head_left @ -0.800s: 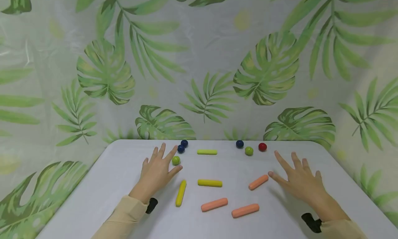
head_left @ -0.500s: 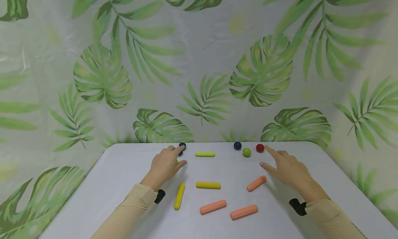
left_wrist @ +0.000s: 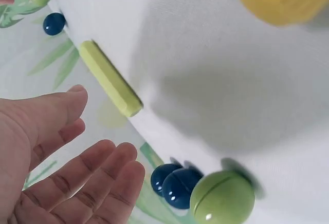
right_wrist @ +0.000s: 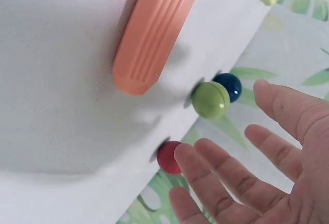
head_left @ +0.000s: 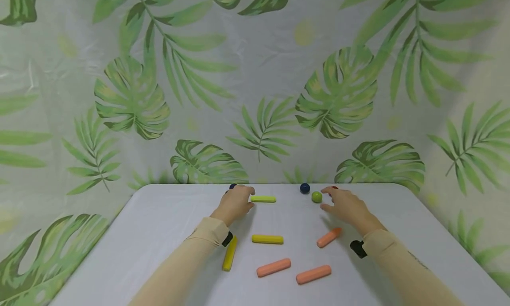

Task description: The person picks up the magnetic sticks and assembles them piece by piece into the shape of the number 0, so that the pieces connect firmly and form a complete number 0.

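Left hand (head_left: 235,203): sitting at upper centre of the head view, palm down near the table's far edge, fingers relaxed and loosely bent, gripping nothing; the left wrist view is showing an empty palm with the two dark blue balls (left_wrist: 175,184) and a green ball (left_wrist: 222,199) lying just in front of the fingertips (left_wrist: 123,167), not touching them. Pale green stick (head_left: 263,199): lying level just right of this hand's thumb. Right hand (head_left: 345,205): hovering right of centre in the head view, fingers spread and slightly curved, holding nothing; the right wrist view is showing the red ball (right_wrist: 168,157) lying just under the fingertips (right_wrist: 187,154), contact not clear. Second green ball (head_left: 316,196) and single dark blue ball (head_left: 304,188): lying just left of the right hand, close together. Orange stick (head_left: 329,237): lying slanted below the right hand. Two further orange sticks (head_left: 273,267): lying at lower centre. Yellow stick (head_left: 267,239): lying level at centre; another yellow stick (head_left: 229,253): lying nearly upright in frame beside the left sleeve. White table (head_left: 159,217): bearing all items.
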Demonstrator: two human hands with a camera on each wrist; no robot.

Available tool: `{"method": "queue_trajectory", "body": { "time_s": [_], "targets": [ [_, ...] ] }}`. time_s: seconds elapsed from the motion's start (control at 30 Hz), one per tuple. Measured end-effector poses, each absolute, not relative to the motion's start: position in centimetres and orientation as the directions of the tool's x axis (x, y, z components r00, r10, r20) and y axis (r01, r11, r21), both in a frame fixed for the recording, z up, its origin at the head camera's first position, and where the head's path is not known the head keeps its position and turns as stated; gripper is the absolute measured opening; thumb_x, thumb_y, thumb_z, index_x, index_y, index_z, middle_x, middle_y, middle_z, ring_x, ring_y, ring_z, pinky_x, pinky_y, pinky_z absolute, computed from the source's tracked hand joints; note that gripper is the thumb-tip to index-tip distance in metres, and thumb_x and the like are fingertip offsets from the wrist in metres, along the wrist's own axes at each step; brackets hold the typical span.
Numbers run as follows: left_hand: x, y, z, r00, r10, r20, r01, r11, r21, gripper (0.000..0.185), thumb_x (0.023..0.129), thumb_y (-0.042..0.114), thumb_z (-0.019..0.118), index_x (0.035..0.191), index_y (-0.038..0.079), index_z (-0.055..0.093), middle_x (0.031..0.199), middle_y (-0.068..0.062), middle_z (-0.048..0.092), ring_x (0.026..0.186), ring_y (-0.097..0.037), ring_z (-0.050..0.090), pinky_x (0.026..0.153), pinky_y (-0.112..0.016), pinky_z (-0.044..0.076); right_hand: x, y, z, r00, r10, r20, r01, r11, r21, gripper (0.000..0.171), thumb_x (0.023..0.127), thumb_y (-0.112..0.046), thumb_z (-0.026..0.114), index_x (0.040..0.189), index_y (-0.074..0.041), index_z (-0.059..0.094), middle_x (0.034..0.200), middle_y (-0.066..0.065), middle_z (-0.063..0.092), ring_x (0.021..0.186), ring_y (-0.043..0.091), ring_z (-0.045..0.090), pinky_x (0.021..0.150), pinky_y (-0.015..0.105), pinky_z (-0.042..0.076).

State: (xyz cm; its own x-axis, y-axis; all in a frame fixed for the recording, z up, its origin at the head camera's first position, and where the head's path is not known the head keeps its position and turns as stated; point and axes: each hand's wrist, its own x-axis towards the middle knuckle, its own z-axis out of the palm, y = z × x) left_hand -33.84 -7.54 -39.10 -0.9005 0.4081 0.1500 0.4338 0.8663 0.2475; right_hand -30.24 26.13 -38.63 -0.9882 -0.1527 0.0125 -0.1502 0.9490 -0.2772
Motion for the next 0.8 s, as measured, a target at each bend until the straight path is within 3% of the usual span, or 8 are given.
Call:
{"method": "queue_trajectory", "body": {
  "time_s": [0.17, 0.37, 0.5, 0.63, 0.8],
  "targets": [
    [-34.8, -6.5, -39.9, -0.915, 0.376, 0.147, 0.402, 0.883, 0.244, 0.035, 0.096, 0.008, 0.081, 0.130, 0.006, 0.074, 0.129, -0.014, 0.075, 0.111, -0.031, 0.075, 0.087, -0.042, 0.064, -31.6, 25.4, -39.2, -0.988, -0.156, -0.004, -0.149, 0.952, -0.269, 0.056, 0.103, -0.026, 0.073, 0.151, -0.003, 0.056, 0.127, 0.026, 0.073, 0.113, 0.042, 0.072, 0.085, 0.057, 0.061],
    [-35.8, -6.0, -40.6, -0.921, 0.349, 0.172, 0.383, 0.890, 0.248, 0.031, 0.100, -0.002, 0.070, 0.129, 0.005, 0.075, 0.128, -0.017, 0.076, 0.100, -0.033, 0.077, 0.077, -0.042, 0.064, -32.6, 24.8, -39.6, -0.987, -0.161, 0.028, -0.162, 0.953, -0.255, 0.051, 0.101, -0.021, 0.076, 0.146, -0.002, 0.061, 0.132, 0.027, 0.071, 0.114, 0.045, 0.072, 0.090, 0.059, 0.060],
    [-36.4, -5.8, -40.9, -0.924, 0.340, 0.173, 0.374, 0.897, 0.236, 0.025, 0.101, -0.003, 0.066, 0.120, 0.006, 0.079, 0.121, -0.016, 0.079, 0.092, -0.031, 0.078, 0.074, -0.041, 0.064, -33.1, 24.5, -40.0, -0.988, -0.153, 0.033, -0.157, 0.952, -0.263, 0.049, 0.101, -0.019, 0.075, 0.145, -0.002, 0.062, 0.131, 0.028, 0.071, 0.111, 0.043, 0.072, 0.089, 0.058, 0.060],
    [-37.0, -5.6, -41.1, -0.927, 0.333, 0.174, 0.369, 0.895, 0.252, 0.022, 0.100, -0.006, 0.066, 0.108, 0.007, 0.082, 0.113, -0.014, 0.081, 0.087, -0.028, 0.077, 0.076, -0.042, 0.064, -33.3, 24.3, -40.1, -0.988, -0.149, 0.032, -0.152, 0.950, -0.274, 0.047, 0.101, -0.017, 0.074, 0.144, -0.002, 0.063, 0.134, 0.029, 0.069, 0.119, 0.047, 0.069, 0.093, 0.060, 0.059],
    [-37.3, -5.4, -41.3, -0.927, 0.332, 0.174, 0.370, 0.886, 0.279, 0.022, 0.099, -0.009, 0.064, 0.103, 0.005, 0.081, 0.108, -0.014, 0.081, 0.083, -0.026, 0.073, 0.077, -0.042, 0.063, -33.3, 24.1, -39.9, -0.986, -0.164, 0.033, -0.167, 0.943, -0.288, 0.044, 0.101, -0.014, 0.074, 0.141, 0.001, 0.063, 0.135, 0.029, 0.069, 0.116, 0.045, 0.071, 0.095, 0.057, 0.059]
  ]
}}
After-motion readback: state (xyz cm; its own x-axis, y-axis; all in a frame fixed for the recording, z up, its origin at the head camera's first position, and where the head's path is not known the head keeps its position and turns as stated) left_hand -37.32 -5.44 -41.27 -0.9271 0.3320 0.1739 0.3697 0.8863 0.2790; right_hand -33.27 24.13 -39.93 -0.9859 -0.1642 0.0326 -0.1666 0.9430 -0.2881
